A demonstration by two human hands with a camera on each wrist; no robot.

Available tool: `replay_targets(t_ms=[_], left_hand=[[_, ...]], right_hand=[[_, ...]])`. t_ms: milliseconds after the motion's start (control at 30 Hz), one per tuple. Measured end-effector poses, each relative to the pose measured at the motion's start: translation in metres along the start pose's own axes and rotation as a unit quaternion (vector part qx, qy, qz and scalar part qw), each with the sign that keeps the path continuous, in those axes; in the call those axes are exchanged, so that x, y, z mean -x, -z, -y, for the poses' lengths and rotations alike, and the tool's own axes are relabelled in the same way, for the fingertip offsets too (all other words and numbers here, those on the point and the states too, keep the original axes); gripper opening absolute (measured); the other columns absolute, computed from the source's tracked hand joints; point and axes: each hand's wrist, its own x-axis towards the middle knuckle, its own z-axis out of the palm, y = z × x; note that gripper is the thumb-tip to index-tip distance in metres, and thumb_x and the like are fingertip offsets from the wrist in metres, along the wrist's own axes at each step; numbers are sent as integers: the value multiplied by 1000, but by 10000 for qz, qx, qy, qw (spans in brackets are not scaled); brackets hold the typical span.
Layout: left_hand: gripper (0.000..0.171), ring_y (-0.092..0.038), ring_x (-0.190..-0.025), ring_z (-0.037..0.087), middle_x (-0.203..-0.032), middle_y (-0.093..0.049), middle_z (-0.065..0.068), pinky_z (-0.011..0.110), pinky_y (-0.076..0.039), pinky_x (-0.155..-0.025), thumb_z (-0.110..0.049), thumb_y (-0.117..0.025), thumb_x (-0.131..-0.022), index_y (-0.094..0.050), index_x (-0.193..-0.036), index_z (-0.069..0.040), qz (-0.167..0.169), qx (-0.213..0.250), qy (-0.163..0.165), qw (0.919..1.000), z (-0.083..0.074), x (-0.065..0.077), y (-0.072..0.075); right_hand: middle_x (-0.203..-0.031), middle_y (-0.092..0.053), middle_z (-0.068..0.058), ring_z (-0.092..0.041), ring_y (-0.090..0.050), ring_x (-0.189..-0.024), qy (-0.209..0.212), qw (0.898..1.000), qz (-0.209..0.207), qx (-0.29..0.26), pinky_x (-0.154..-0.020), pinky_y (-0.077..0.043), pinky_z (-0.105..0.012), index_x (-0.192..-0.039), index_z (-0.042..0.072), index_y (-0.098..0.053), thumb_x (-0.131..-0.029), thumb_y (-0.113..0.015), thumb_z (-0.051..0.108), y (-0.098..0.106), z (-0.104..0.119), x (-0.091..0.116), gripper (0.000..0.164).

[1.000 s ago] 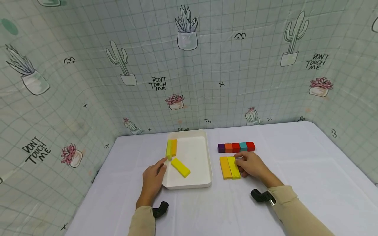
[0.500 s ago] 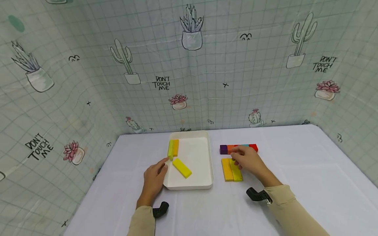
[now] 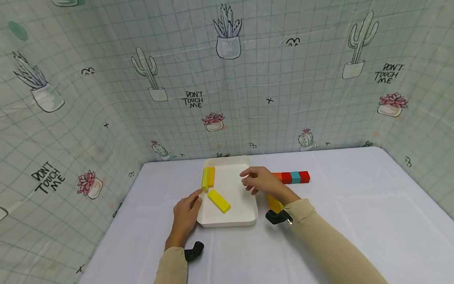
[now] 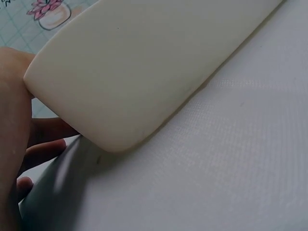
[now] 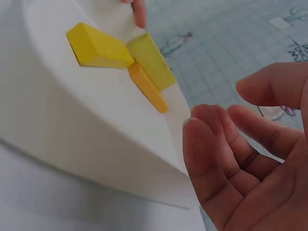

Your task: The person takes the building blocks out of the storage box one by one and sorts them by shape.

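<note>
On the table, a white tray carries a yellow block lying slantwise. A lime block and an orange-yellow block lie side by side along its left wall. My left hand holds the tray's left edge, with a fingertip over the rim and other fingers outside the wall. Above the tray's right side hovers my right hand, its fingers loosely bent and apart, holding nothing. The right wrist view shows a gap between thumb and fingers.
Right of the tray runs a row of coloured cubes, its left end hidden behind my right hand. In front of it, an orange-yellow block and a yellow block are mostly covered by my right forearm. A printed cloth hangs behind the table.
My right hand has left the yellow block beside the tray and moved up, then left, to above the tray. The left hand and the blocks stay in place.
</note>
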Motion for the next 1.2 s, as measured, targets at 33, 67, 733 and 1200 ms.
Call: replay_targets(t_ms=[33, 67, 733, 1200], left_hand=[[39, -54, -119, 33, -126, -67, 10, 57, -33, -108, -27, -54, -103, -61, -140, -22, -6, 12, -2, 10000, 0, 0, 0], [38, -54, -119, 32, -126, -67, 10, 57, -33, -108, -27, -54, -103, -62, -140, -22, -10, 20, -15, 10000, 0, 0, 0], [38, -55, -120, 33, -125, -67, 10, 58, -35, -108, -28, -54, -103, -62, -139, -23, -2, 34, 6, 10000, 1, 3, 0], [37, -56, -118, 30, -123, -69, 8, 57, -30, -110, -28, -55, -102, -64, -138, -23, -90, -37, -147, 9998, 1, -2, 0]], right_hand=[[-107, -69, -19, -33, -67, -92, -12, 10000, 80, 6, -73, -59, -35, -130, 0, -61, -96, -64, 20, -3, 2, -3, 40], [-106, -69, -19, -34, -67, -92, -17, 9999, 153, 20, -73, -60, -35, -130, 0, -61, -95, -65, 20, -6, 4, -6, 40], [-97, -66, -6, -21, -62, -77, -195, 9903, 1140, 770, -70, -56, -30, -135, 11, -62, -87, -75, 15, -53, 11, -45, 50], [-89, -66, -7, -19, -57, -66, -471, 9798, 1550, 1173, -67, -54, -29, -146, 15, -52, -84, -80, 18, -63, 16, -51, 68]])
